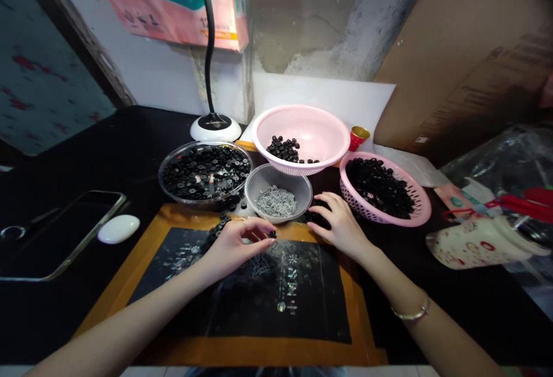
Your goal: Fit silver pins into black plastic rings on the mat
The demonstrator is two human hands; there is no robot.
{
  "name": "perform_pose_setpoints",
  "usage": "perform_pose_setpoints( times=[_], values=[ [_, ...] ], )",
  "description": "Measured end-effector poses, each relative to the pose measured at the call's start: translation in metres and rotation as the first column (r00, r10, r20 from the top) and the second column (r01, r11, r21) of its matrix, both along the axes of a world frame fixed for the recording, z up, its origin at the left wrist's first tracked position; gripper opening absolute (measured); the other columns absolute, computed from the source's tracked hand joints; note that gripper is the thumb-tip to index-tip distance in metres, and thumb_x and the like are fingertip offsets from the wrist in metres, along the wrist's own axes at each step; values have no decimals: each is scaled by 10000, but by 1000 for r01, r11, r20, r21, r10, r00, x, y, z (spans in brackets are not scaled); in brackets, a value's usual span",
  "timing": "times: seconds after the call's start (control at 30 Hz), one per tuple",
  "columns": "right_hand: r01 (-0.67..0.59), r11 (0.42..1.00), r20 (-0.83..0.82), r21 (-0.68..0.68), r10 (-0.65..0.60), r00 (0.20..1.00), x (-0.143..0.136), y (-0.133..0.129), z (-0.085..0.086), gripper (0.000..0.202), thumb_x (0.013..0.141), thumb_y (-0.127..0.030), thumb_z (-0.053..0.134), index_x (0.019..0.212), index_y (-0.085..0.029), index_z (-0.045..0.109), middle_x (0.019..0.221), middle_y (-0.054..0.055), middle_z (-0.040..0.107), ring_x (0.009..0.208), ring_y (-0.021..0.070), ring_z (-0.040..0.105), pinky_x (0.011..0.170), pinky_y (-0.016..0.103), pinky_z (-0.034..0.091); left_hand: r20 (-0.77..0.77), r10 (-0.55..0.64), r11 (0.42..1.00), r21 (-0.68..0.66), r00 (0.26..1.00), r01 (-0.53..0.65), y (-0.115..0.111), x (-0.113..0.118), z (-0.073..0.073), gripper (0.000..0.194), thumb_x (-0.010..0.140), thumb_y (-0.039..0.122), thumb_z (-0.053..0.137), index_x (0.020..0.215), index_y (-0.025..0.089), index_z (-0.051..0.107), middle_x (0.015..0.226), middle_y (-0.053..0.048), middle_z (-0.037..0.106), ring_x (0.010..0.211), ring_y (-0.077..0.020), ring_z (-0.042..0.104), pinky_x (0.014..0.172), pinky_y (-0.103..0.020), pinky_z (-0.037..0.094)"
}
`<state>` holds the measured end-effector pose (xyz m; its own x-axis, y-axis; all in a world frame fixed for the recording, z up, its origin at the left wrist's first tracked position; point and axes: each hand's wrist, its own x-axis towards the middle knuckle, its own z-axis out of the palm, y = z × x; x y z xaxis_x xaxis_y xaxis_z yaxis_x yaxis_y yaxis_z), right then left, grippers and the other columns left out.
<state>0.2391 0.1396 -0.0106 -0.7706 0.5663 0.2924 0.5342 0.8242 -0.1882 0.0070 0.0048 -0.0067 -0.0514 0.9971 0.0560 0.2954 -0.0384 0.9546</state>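
My left hand point(239, 244) is closed in a pinch, thumb and forefinger around a small black round piece point(272, 234). It hovers over the black mat point(259, 319), near a loose heap of metal screws point(259, 265) and some black discs point(215, 232). My right hand point(341, 224) is open, its fingers apart and curved over a small pile of black pieces point(318, 211); its fingertips are partly hidden among them. Between and beyond my hands stands a clear bowl point(249, 195) holding many silvery screws point(276, 201).
A clear round tray point(162, 184) of black washers is at back left. A pink basket point(319, 126) and a smaller pink basket point(419, 216) hold black parts. A lamp point(216, 129), phone point(64, 236), white oval object point(118, 229), red cup point(358, 138) and patterned bottle point(470, 244) stand around.
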Motion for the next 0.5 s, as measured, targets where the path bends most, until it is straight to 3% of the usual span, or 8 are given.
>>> perform_pose_setpoints(
  times=[0.1, 0.23, 0.5],
  values=[
    [-60, 998, 13, -20, 60, 998, -6, 0, 5, 137, 845, -275, 591, 915, -207, 686, 1096, 86, 615, 1088, 252, 505, 960, 431, 410, -2, -13, 1000, -2, 1000, 12, 0, 0, 0, 207, 758, 268, 671, 904, 122, 681, 823, -57, 704, 679, -123, 638, 634, -208, 535],
    [-57, 997, 15, -49, 57, 998, -13, -3, 5, 100, 838, -211, 590, 845, -205, 690, 971, 80, 642, 967, 239, 544, 851, 403, 465, -18, -19, 1000, 4, 1000, 19, 0, 0, 1, 211, 758, 267, 671, 913, 124, 683, 828, -62, 708, 682, -127, 640, 643, -218, 537],
    [46, 995, -30, -91, -49, 998, -26, -15, 8, 149, 840, -280, 586, 919, -186, 671, 878, 97, 642, 869, 265, 545, 780, 429, 469, -13, -25, 1000, 4, 1000, 25, -2, 2, 3, 226, 748, 261, 675, 925, 121, 678, 849, -74, 717, 676, -140, 660, 663, -248, 552]
  ],
)
